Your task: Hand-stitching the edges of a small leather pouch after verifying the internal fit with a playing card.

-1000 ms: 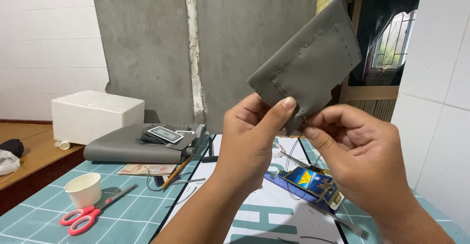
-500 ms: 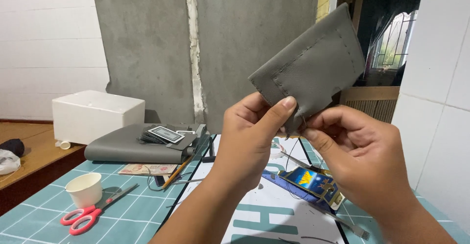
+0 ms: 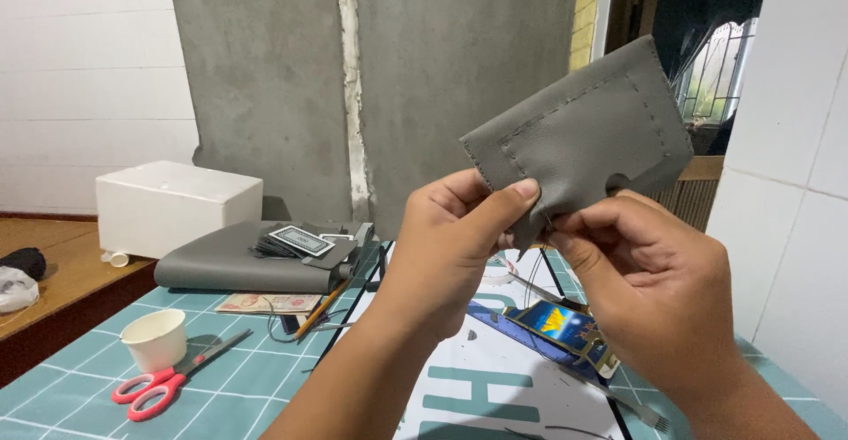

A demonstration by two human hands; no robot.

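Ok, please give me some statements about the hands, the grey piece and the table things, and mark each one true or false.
1. Both hands hold the grey leather piece up in the air. True: the left hand and the right hand pinch its lower edge.
2. The scissors have blue handles. False: the handles are red.
3. A small white cup stands beside the scissors. True.
4. The white box sits on the right of the table. False: it is on the left, behind the folded grey sheet.
5. The leather piece shows stitching along its edges. True.
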